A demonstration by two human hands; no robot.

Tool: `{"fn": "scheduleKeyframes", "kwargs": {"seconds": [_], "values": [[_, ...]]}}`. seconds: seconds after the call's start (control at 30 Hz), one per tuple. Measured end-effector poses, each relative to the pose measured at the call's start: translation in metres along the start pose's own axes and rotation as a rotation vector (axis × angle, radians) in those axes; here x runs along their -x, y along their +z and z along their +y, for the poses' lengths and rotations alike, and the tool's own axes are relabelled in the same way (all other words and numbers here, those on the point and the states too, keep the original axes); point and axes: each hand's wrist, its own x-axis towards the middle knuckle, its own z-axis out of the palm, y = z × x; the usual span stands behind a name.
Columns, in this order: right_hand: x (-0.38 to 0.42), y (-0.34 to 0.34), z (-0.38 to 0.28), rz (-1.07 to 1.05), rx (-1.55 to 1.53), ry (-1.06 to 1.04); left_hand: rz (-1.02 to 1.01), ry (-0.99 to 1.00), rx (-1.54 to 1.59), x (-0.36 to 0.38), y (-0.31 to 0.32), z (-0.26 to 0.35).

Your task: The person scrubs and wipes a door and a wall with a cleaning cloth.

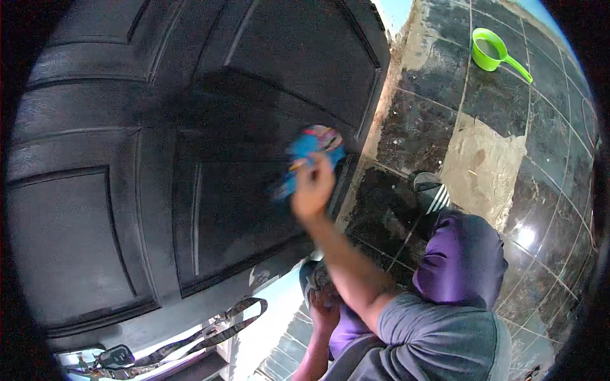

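My right hand (pixel 312 187), smeared by motion, holds a blue patterned cloth (pixel 298 149) with pink and white patches against a dark panelled door (pixel 248 216). The cloth lies at the edge of one of the door's lower panels. Low down beside my purple-clad knee, my left hand (pixel 325 308) has its fingers curled at a dark greyish thing by my foot. What it grips, if anything, is hard to make out.
A green dipper (pixel 488 52) with a long handle stands on the dark tiled floor (pixel 432 120). A bare cement patch (pixel 483 162) breaks the tiles. My striped shoe (pixel 433 193) rests near the door. A camouflage strap (pixel 210 336) with a black buckle lies at lower left.
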Motion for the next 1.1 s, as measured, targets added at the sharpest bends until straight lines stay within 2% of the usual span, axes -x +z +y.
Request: {"fn": "scheduleKeyframes", "kwargs": {"seconds": [0.03, 0.07, 0.13, 0.17, 0.23, 0.27, 0.3, 0.33, 0.37, 0.4, 0.43, 0.47, 0.5, 0.53, 0.57, 0.6, 0.63, 0.73, 0.77, 0.8, 0.83, 0.9, 0.93, 0.97, 1.0, 1.03, 1.07, 1.1], "values": [[-0.016, -0.019, 0.066, 0.112, 0.088, 0.058, 0.040, -0.059, 0.004, 0.003, 0.002, 0.004], [-0.023, -0.040, 0.114, 0.120, 0.219, 0.224, 0.080, -0.114, 0.006, 0.005, 0.004, 0.008], [-0.033, -0.057, 0.107, 0.180, 0.474, 0.617, 0.081, -0.092, -0.126, 0.018, 0.002, 0.009], [-0.021, -0.052, 0.130, 0.142, 0.374, 0.464, 0.087, -0.070, -0.187, 0.013, 0.001, 0.009], [0.009, -0.022, 0.019, -0.022, 0.100, 0.308, 0.083, -0.101, -0.097, 0.006, 0.000, 0.016], [0.038, -0.005, -0.007, -0.062, 0.063, 0.100, 0.071, -0.134, -0.055, 0.014, -0.002, 0.018], [0.063, 0.001, -0.044, -0.216, 0.093, -0.073, -0.047, -0.139, -0.115, 0.017, -0.002, 0.002], [0.079, 0.011, -0.077, -0.418, -0.065, -0.108, -0.010, -0.167, 0.001, 0.014, -0.004, 0.015], [0.091, 0.011, -0.096, -0.815, 0.038, -0.191, 0.029, -0.192, 0.117, 0.011, -0.006, 0.028], [0.114, 0.022, -0.112, -0.751, -0.062, -0.347, 0.057, -0.270, 0.291, 0.014, -0.002, 0.019], [0.119, 0.022, -0.119, -0.697, -0.021, -0.536, 0.102, -0.346, 0.473, 0.016, 0.002, 0.010], [0.116, 0.020, -0.106, -0.714, -0.037, -0.452, 0.160, -0.418, 0.647, 0.018, 0.006, 0.001], [0.109, 0.018, -0.073, -0.733, -0.056, -0.371, 0.125, -0.223, 0.347, 0.014, 0.004, -0.006], [0.092, 0.012, -0.041, -0.641, -0.015, -0.315, 0.088, -0.168, 0.131, 0.007, -0.005, 0.006], [0.064, 0.008, -0.005, -0.363, 0.095, -0.357, 0.065, -0.110, -0.085, -0.001, -0.014, 0.019], [0.024, 0.004, 0.039, -0.071, 0.243, -0.375, 0.083, -0.108, -0.008, -0.002, -0.017, 0.034], [-0.005, -0.008, 0.084, 0.125, 0.354, -0.298, 0.082, -0.132, -0.023, 0.003, -0.011, 0.026], [-0.013, -0.060, 0.140, 0.060, 0.393, 0.362, 0.045, -0.143, -0.105, 0.017, -0.008, 0.018], [-0.007, -0.056, 0.156, 0.119, 0.274, 0.437, 0.057, -0.161, -0.125, 0.022, -0.008, 0.021], [-0.011, -0.049, 0.143, 0.166, 0.158, 0.500, 0.106, -0.140, -0.094, 0.022, -0.006, 0.021], [0.005, -0.044, 0.126, 0.054, 0.280, 0.440, 0.084, -0.186, -0.053, 0.023, -0.006, 0.021], [0.064, -0.014, 0.078, -0.130, 0.317, 0.447, 0.056, -0.220, -0.060, 0.031, 0.000, 0.019], [0.083, 0.001, 0.033, -0.253, 0.282, 0.373, 0.054, -0.192, -0.112, 0.036, 0.009, -0.001], [0.088, 0.012, -0.024, -0.478, 0.276, 0.265, 0.049, -0.161, -0.171, 0.037, 0.013, -0.017], [0.086, 0.021, -0.078, -0.770, 0.298, 0.112, 0.119, -0.060, -0.069, 0.034, 0.013, -0.021], [0.082, 0.030, -0.123, -0.945, 0.273, -0.126, 0.056, -0.032, -0.083, 0.030, 0.015, -0.028], [0.083, 0.040, -0.144, -0.835, 0.156, -0.470, -0.006, -0.009, -0.096, 0.028, 0.022, -0.041], [0.077, 0.042, -0.138, -0.865, 0.116, -0.507, 0.007, 0.007, -0.093, 0.027, 0.029, -0.054]]}}
